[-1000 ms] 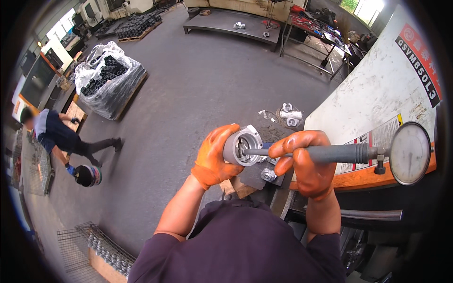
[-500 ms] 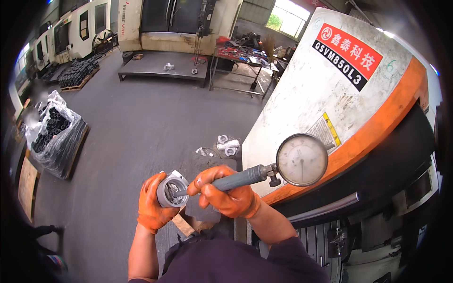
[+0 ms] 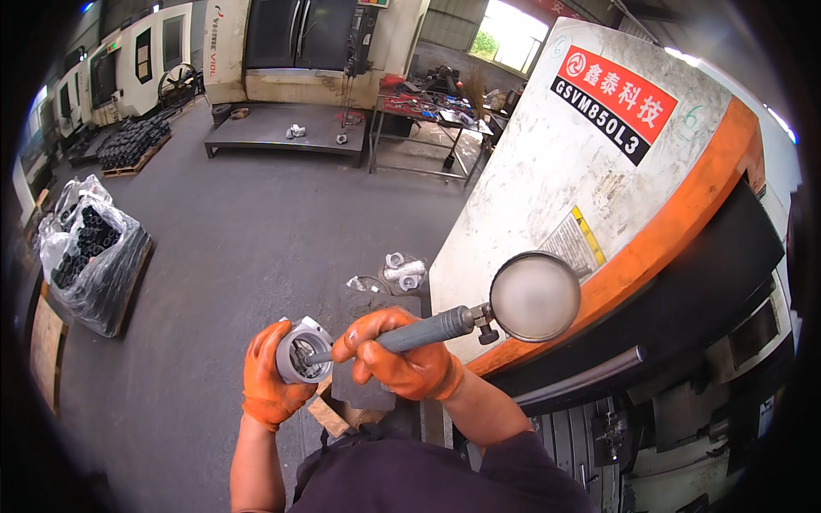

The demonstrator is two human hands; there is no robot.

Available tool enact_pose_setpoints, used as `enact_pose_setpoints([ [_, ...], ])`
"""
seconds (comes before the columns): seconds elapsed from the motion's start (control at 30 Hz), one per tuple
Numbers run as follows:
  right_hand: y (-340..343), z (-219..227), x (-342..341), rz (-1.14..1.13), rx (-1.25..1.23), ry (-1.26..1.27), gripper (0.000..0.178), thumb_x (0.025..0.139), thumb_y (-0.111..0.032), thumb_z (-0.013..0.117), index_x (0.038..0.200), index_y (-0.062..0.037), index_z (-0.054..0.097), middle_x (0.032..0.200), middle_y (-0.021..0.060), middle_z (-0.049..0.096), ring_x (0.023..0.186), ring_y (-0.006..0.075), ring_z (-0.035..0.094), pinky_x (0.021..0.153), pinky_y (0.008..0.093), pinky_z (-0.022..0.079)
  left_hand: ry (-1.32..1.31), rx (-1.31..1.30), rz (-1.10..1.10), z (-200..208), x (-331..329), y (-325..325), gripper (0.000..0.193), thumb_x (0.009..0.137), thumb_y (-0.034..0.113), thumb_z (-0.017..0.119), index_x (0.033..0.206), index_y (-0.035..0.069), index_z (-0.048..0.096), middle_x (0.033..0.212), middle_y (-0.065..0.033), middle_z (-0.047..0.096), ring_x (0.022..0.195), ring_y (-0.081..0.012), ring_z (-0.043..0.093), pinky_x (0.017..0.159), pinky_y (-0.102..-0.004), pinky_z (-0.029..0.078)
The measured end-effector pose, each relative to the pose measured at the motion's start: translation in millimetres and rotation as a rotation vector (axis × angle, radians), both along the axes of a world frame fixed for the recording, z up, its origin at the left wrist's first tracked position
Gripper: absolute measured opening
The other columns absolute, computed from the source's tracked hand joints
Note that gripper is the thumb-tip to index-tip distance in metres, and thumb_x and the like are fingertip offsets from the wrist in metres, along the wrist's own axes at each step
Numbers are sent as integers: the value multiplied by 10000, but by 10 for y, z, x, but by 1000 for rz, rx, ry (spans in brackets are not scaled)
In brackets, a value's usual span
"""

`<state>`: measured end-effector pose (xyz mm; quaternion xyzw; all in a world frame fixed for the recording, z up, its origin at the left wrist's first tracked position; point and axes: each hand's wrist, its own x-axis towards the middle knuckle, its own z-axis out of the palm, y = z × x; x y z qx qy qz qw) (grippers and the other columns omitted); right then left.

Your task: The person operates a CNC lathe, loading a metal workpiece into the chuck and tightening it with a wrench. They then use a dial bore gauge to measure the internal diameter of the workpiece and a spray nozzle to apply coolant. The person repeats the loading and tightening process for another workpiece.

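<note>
My left hand (image 3: 269,385), in an orange glove, is wrapped round a grey cast metal housing (image 3: 285,357) with a round bore and a small flange at its upper right. The bore faces up toward me. My right hand (image 3: 409,363), also in an orange glove, grips the dark grey handle of a dial bore gauge (image 3: 438,325). The gauge lies slanted, and its thin stem reaches into the housing's bore; its measuring tip is hidden inside. At the upper right end sits the round dial (image 3: 536,297), its face whitened by glare, so no pointer shows.
A white and orange machine (image 3: 547,171) stands close on my right. Below my hands are a dark block (image 3: 359,389) and a wooden piece (image 3: 329,417). Bagged metal parts (image 3: 404,269) lie beyond. A wrapped pallet (image 3: 94,265) stands left; a low metal platform (image 3: 282,141) and cluttered workbench (image 3: 428,107) are farther off.
The whole view has shifted slightly, with the hands a little lower and to the left. Glare now covers the dial, whose face showed before. Both grips stay the same.
</note>
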<state>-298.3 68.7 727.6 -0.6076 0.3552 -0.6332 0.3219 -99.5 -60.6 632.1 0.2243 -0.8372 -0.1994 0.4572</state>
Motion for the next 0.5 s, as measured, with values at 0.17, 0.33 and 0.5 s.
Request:
enact_pose_setpoints([
  [0.17, 3, 6, -18, 5, 14, 4, 143, 1052, -14, 507, 1161, 48, 576, 1092, 207, 733, 772, 84, 682, 714, 283, 587, -8, -2, -13, -25, -7, -18, 788, 610, 96, 894, 1333, 32, 590, 1277, -164, 673, 1177, -376, 653, 1013, -473, 519],
  [0.33, -11, -6, -44, 2, 7, 3, 145, 1050, -14, 506, 1160, 39, 585, 1096, 201, 735, 768, 90, 683, 708, 278, 583, 1, -13, -23, -23, -26, -36, 786, 618, 105, 902, 1337, 38, 590, 1295, -166, 670, 1185, -374, 650, 1017, -470, 517],
  [0.5, 22, 13, 2, -32, 100, -73, 155, 1027, -14, 534, 1164, 36, 587, 1077, 212, 738, 762, 154, 715, 690, 293, 594, 17, 45, -5, -1, -35, 15, 811, 644, 141, 941, 1369, 47, 589, 1331, -167, 660, 1211, -369, 645, 1041, -461, 518],
])
